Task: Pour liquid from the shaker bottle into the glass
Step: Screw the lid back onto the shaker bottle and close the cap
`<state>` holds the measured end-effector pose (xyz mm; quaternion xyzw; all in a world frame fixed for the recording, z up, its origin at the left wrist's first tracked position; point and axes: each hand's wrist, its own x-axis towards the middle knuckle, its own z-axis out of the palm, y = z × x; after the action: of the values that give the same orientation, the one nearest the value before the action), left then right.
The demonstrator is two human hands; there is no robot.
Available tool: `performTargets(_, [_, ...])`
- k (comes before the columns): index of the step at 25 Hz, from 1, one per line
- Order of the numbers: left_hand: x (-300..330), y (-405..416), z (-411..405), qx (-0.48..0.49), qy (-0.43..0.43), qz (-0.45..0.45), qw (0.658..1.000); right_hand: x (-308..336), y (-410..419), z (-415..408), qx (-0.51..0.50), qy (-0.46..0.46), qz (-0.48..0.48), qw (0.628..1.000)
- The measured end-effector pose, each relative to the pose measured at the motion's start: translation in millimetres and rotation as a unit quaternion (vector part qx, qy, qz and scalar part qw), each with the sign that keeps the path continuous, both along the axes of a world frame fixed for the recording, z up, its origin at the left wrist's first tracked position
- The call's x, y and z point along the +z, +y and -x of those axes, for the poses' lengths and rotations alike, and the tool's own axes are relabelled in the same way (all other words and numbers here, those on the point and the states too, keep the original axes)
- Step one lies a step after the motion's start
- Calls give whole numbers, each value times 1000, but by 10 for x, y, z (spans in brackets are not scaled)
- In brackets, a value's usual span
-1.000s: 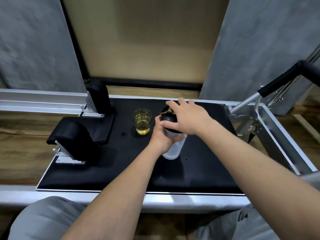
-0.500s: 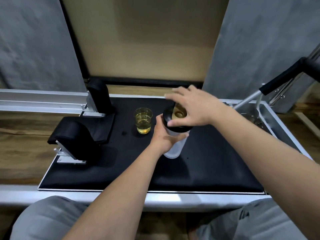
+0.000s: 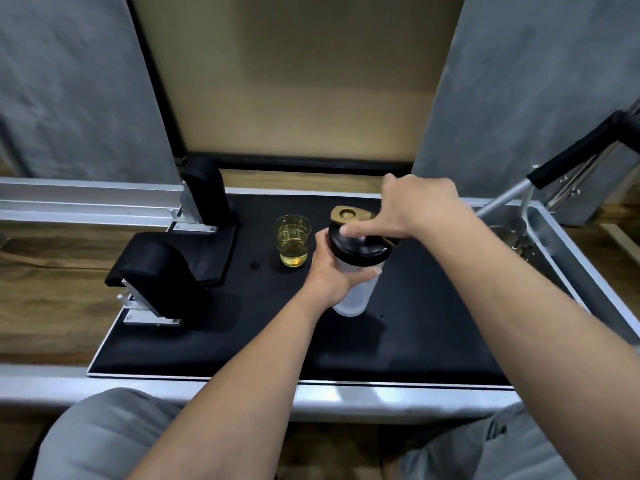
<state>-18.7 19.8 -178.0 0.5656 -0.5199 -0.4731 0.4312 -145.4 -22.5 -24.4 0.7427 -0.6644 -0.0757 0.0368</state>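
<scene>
Your left hand [image 3: 334,277] grasps the upright frosted shaker bottle with black lid [image 3: 356,261], the small clear glass of yellow liquid [image 3: 292,240] stands just left of it, and your open right hand [image 3: 414,206] touches the lid.

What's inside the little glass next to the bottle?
Yellow liquid fills roughly the lower half of the glass. Nothing else shows inside; the glass is clear, so nothing is covered.

Shaker bottle [image 3: 353,299]: frosted translucent plastic, lid [image 3: 360,249] glossy black w/ matt gold flap. Glass [image 3: 292,239] clear, smooth. Bench [image 3: 242,323]: matt black pad, brushed metal frame [image 3: 86,202].
</scene>
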Motion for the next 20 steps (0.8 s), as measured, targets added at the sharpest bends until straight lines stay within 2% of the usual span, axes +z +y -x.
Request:
performTargets(4, [-35,-88,65,-8,-42,-26,999,-174,120,28,87,-2,-14,996])
performTargets(7, [-68,-159,64,42,-105,-13,993,-484,152,-59,74,-80,-38,993])
performTargets(9, [-44,-82,50,50,-139,27,989,-581,128,-109,51,-86,-3,995])
performTargets(12, [-31,66,126,63,-158,33,985,-603,104,-99,65,-89,6,994])
performTargets(16, [-22,-15,2,-10,-84,29,996,-514,16,177,201,-128,-49,970])
performTargets(20, [-57,-17,-48,-53,-10,30,998,-583,39,251,275,-111,-6,955])
